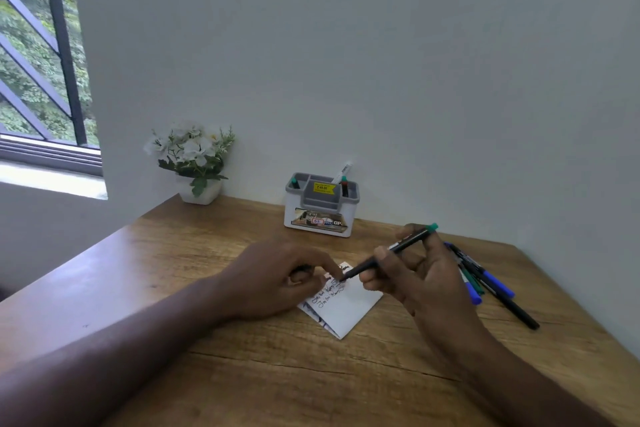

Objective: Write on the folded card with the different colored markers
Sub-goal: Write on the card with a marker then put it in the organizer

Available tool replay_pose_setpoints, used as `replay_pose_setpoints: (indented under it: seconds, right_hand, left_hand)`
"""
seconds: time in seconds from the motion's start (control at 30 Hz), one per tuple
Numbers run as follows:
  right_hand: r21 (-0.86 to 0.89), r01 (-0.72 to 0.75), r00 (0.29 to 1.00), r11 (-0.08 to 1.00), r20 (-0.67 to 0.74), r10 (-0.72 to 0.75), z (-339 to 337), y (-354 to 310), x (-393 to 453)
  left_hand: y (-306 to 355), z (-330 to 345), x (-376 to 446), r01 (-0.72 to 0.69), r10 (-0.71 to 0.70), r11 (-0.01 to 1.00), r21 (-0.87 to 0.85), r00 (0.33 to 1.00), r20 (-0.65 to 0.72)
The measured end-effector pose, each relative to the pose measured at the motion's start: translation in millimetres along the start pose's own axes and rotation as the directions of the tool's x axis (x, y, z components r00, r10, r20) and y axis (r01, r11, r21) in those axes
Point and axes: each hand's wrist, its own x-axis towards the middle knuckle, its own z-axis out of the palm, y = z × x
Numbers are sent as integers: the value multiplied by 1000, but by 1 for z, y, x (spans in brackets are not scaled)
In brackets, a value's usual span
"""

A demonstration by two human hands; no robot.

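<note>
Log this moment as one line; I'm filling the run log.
right hand: holds green-capped marker, tip at card | left hand: rests on card | spare markers: on table, right

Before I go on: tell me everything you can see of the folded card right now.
The folded card is white paper, lying flat on the wooden table, turned so one corner points toward the camera. Its folded layers show along the near-left edge. Several lines of handwriting cross its upper part; the words are too small to read. The left hand rests on its upper left, covering that part. The marker in the right hand has its tip at the written area.
</note>
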Motion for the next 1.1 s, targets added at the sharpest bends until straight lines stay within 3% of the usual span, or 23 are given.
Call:
replay_pose_setpoints:
  seconds: [0.33, 0.43, 0.53, 1.1]
  right_hand:
    - [-193, -211, 968, 958, 93, 232, 21, 7, -8]
    - [-412, -140, 961, 901, 165, 224, 20, 6, -10]
    - [-544, -74, 972, 836, 150, 184, 20, 7, -8]
    - [-632, 28, 975, 774, 187, 117, 24, 15, -6]
  left_hand:
    - [-16, 11, -7, 27, -26, 1000, -4, 997, 67]
    - [-15, 15, -7, 27, -28, 999, 22, 997, 76]
    - [-15, 14, -5, 27, -29, 999, 30, 996, 78]
    - [-23, 11, -5, -16, 17, 1000, -5, 993, 113]
